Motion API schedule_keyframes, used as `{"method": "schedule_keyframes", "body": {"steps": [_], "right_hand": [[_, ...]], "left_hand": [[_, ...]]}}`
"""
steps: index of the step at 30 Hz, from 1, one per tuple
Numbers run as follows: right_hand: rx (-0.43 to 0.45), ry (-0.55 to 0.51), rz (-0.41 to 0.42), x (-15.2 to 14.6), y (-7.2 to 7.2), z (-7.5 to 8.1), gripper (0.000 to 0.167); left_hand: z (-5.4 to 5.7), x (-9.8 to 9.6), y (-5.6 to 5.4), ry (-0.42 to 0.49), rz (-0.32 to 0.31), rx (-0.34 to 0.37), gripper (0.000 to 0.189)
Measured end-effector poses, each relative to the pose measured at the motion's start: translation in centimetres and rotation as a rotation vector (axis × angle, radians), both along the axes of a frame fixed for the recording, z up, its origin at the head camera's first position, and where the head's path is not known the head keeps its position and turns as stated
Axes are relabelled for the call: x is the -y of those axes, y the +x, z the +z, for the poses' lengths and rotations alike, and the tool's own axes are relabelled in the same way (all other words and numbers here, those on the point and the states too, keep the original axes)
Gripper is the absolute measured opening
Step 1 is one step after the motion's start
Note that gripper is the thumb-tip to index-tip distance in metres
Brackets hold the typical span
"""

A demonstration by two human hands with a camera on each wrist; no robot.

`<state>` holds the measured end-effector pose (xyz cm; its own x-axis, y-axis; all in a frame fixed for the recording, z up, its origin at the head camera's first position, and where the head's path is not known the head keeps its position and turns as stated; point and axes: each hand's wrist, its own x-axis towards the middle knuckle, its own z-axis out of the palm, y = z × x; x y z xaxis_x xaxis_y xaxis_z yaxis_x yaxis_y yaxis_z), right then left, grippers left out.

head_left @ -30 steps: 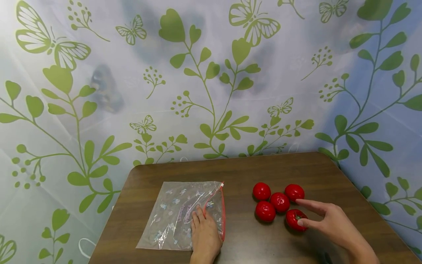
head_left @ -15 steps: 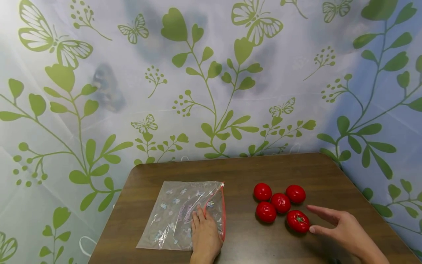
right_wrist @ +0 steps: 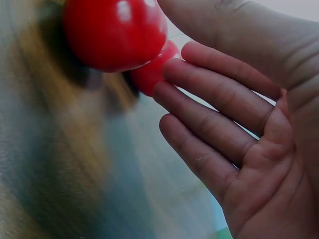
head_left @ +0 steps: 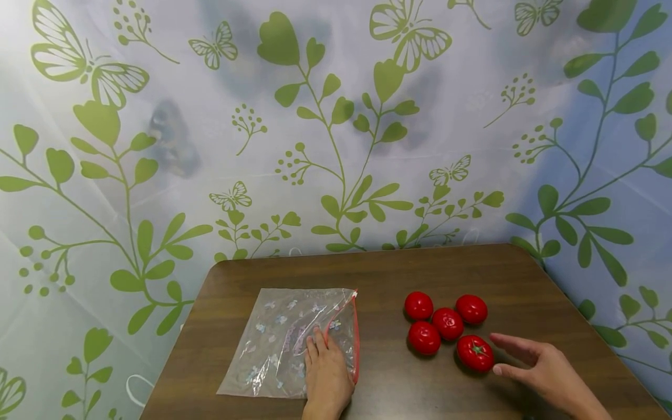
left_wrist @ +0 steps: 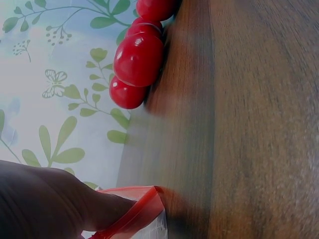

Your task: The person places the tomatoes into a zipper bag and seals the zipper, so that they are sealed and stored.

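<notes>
My left hand [head_left: 328, 373] lies over a clear zip bag [head_left: 268, 338] printed with small pale figures, fingers extended across its upper layer. In the left wrist view, the thumb [left_wrist: 70, 199] reaches behind the bag's red zip strip [left_wrist: 137, 214] at the parted mouth, gripping that edge. Several shiny red tomatoes stand in a cluster to the right. Closest to my right hand [head_left: 541, 364] is a tomato with a green stem star [head_left: 475, 353]. That hand holds nothing; its fingers point toward this tomato, thumb spread apart, fingertips just beside it. The right wrist view shows the open palm [right_wrist: 264, 164].
The other tomatoes, among them a middle one [head_left: 447, 324] and a back right one [head_left: 471, 309], sit close together. All lie on a brown wooden table [head_left: 383, 274] with rounded corners. A white curtain [head_left: 315, 146] with green leaves and butterflies hangs behind it.
My right hand has drawn back to the right, off the stemmed tomato, which now shows fully with its stem turned up. The left hand and bag have stayed put.
</notes>
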<state>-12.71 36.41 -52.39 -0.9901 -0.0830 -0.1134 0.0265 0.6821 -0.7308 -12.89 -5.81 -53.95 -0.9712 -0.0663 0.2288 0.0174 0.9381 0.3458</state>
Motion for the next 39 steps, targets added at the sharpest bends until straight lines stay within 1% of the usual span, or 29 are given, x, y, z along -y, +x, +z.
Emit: {"method": "schedule_keyframes", "body": {"steps": [7,12,15,20,22,26,28,35,39], "right_hand": [[-0.051,0.000,0.005,0.2,-0.1,-0.9,0.065],[-0.053,0.023,0.010,0.3,-0.4,-1.3,0.067],[-0.043,0.036,0.018,0.4,-0.6,-1.5,0.067],[0.018,0.032,0.027,0.5,-0.8,-1.6,0.069],[0.048,0.022,0.021,0.6,-0.8,-1.6,0.071],[0.069,-0.001,0.028,0.8,-0.8,-1.7,0.072],[0.089,-0.023,0.010,0.9,-0.8,-1.8,0.075],[0.100,-0.056,0.005,0.9,-0.8,-2.0,0.077],[0.115,-0.064,-0.006,0.9,-0.6,-2.1,0.078]], "left_hand": [[0.0,0.0,0.1,0.021,0.000,0.015,0.085],[0.0,0.0,0.1,0.017,-0.005,0.020,0.086],[0.0,0.1,0.1,0.021,-0.007,0.027,0.086],[0.0,0.1,0.0,0.026,-0.009,0.036,0.086],[0.0,0.1,0.0,0.022,-0.005,0.037,0.088],[0.0,0.1,0.0,0.020,-0.001,0.042,0.089],[0.0,0.2,0.1,0.022,-0.004,0.041,0.088],[0.0,0.2,0.2,0.035,-0.013,0.029,0.086],[0.1,0.2,0.2,0.042,-0.012,0.036,0.087]]}}
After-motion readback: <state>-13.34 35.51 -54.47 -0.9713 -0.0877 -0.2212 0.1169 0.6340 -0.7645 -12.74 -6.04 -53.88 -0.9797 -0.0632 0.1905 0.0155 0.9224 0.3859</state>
